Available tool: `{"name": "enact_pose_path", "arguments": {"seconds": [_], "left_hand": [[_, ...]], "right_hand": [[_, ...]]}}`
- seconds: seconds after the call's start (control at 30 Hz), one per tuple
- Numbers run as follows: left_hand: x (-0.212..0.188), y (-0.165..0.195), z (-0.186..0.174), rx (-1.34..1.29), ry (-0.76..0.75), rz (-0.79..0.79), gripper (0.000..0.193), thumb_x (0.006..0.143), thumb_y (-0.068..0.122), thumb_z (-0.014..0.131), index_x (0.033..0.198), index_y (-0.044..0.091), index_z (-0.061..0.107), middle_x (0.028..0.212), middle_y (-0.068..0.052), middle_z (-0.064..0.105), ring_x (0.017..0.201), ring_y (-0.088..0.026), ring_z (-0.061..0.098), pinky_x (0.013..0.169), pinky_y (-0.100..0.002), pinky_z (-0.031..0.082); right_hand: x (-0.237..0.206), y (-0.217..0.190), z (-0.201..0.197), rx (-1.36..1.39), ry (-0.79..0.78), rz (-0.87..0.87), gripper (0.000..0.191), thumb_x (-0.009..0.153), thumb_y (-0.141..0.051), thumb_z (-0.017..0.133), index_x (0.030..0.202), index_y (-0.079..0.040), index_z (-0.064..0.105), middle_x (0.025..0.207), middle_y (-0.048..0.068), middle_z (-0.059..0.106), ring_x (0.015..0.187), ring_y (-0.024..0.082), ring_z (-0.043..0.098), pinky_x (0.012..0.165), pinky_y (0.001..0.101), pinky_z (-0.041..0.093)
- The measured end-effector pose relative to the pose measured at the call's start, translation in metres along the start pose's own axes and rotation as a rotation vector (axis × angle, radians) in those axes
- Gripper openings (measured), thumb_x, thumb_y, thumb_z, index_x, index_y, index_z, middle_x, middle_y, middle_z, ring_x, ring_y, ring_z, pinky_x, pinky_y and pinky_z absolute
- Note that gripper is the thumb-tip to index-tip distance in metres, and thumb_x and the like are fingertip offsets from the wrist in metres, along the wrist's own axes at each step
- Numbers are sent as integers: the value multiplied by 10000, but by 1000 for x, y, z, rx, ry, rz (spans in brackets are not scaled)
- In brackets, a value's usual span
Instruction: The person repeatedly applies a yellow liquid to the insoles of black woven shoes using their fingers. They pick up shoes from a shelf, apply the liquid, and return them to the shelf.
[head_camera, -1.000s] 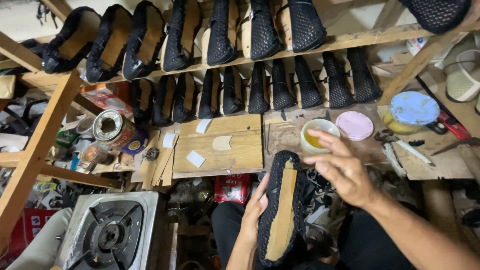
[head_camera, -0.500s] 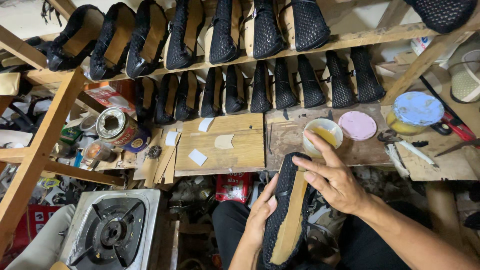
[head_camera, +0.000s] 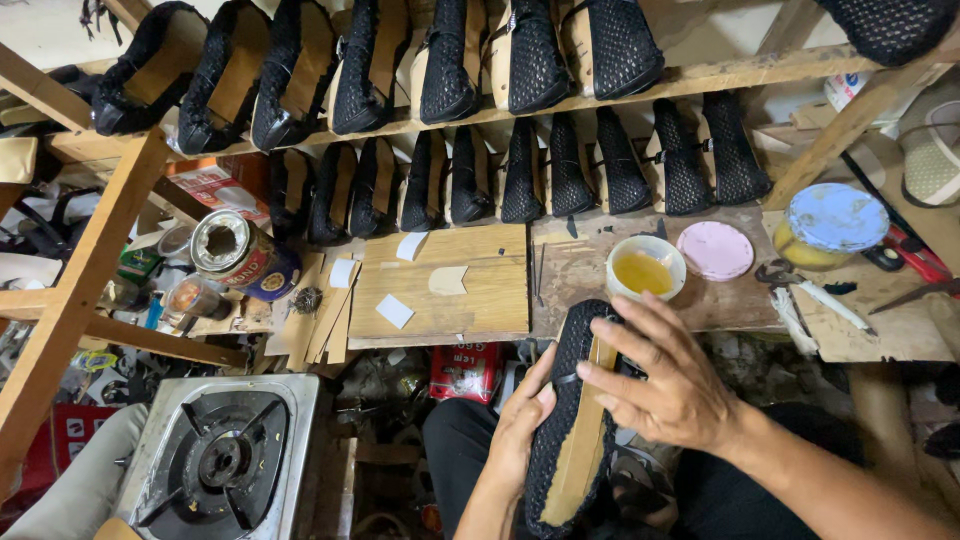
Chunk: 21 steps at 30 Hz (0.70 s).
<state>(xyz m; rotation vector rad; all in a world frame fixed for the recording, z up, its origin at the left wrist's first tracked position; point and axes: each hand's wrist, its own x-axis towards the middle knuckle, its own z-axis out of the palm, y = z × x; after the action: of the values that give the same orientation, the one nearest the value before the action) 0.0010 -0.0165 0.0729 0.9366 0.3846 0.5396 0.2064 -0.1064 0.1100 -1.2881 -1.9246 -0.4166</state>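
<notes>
**Black woven shoe upper being held over the lap**

A black woven shoe upper with a tan insole board showing along its underside is lying sole-up between both hands, just below the front edge of the wooden worktop. The left hand is cupping its left flank, fingers closed against the mesh. The right hand is pressing on top, fingers spread apart and flat across the mesh and board. Near the front edge of the worktop, a small cup of yellow glue is sitting beside a pink lid, with a blue-lidded jar toward the right end. Behind them, rows of matching black uppers are standing on two wooden shelves. A gas stove is sitting low at the left.
</notes>
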Motion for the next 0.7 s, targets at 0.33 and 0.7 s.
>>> {"name": "enact_pose_path", "arguments": {"seconds": [0.33,0.7], "left_hand": [[-2,5,4,169,-3,73,671,958,224,515,1567,-19,372,1552,-140,450,1409,-244,482,1155,-353,385],[-1,-5,0,264,-39,201,619,982,172,513,1551,-43,403,1585,-148,427,1471,-246,414,1213,-358,308]], "right_hand": [[-1,4,7,-127,105,160,315,892,-277,731,1206,-248,737,1547,104,407,1487,340,301,1257,509,273],[8,-5,-3,-148,118,226,282,872,-229,741,1141,-150,776,1507,150,456,1455,355,363,1220,486,320]]}}
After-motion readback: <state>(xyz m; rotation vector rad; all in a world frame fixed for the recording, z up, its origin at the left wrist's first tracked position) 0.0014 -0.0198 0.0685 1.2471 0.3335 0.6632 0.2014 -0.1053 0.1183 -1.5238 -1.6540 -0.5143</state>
